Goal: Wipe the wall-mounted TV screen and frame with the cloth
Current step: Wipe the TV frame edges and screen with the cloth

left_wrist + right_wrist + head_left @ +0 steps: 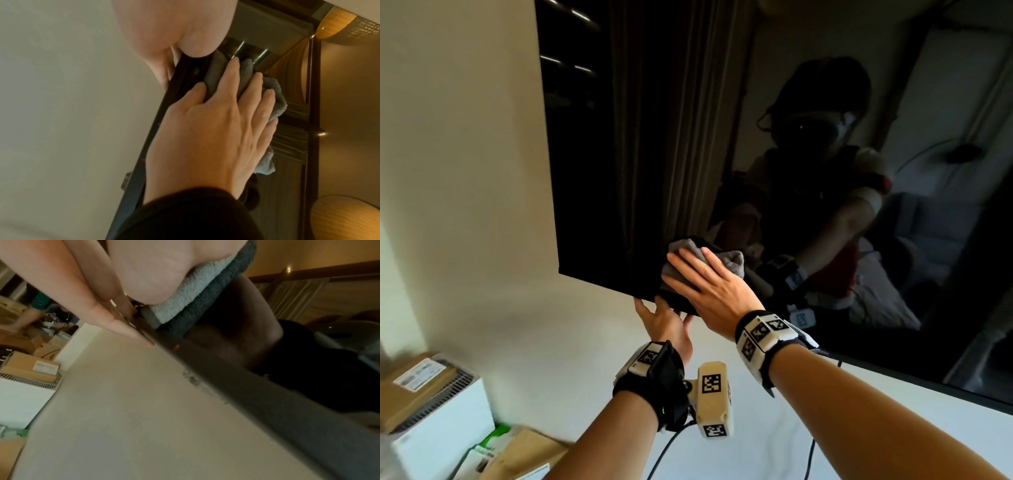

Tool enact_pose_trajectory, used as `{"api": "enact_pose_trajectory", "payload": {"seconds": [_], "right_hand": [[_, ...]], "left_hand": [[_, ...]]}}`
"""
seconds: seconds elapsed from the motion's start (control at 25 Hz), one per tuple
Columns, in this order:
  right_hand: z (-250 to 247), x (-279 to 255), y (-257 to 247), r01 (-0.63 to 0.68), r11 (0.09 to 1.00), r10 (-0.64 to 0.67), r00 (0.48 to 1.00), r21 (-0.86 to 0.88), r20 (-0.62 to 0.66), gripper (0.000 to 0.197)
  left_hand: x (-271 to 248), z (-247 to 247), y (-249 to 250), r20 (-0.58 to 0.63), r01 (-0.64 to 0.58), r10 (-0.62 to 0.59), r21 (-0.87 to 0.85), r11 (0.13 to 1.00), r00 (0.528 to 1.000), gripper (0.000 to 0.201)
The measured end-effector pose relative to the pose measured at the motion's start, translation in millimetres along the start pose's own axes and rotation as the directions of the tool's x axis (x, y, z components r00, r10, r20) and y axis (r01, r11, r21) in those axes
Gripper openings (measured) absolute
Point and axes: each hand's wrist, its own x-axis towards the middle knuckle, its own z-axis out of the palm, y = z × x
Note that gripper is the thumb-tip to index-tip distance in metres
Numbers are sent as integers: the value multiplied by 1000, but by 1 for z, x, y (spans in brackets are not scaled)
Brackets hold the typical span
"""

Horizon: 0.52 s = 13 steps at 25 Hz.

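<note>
The wall-mounted TV has a dark, reflective screen (pixel 722 137) and a thin black frame (pixel 602 282) (pixel 144 162) (pixel 246 386). A grey cloth (pixel 732 262) (pixel 275 104) (pixel 185 301) lies bunched on the screen near its lower left corner. My right hand (pixel 705 284) (pixel 209 126) presses flat on it with straight, spread fingers. Its palm (pixel 154 272) covers the cloth's middle. Below it, my left hand (pixel 664 318) (pixel 174 32) is palm-up under the bottom edge. The left fingers (pixel 98 311) lie straight along the frame's underside, and the thumb points up beside the cloth.
The beige wall (pixel 465 171) runs left of and below the TV. At the lower left stand cardboard boxes (pixel 417 377) on a white unit with a grille (pixel 441 421). A dark cable (pixel 810 455) hangs under my right forearm.
</note>
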Motion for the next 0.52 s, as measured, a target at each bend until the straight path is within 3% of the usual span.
{"api": "enact_pose_trajectory", "payload": {"seconds": [0.2,0.36,0.52], "right_hand": [[3,-35,13,-37,999,37,999,-3,-20,71],[1,-20,4,-56,998,56,996,0,-65,71],[3,-39,14,-10,1000,10,1000,-30,-14,72]], "left_hand": [[3,7,-8,-34,-23,25,57,998,999,53],[3,13,-23,-75,-59,72,165,985,995,55],[5,19,-40,-164,-21,75,307,951,984,57]]}}
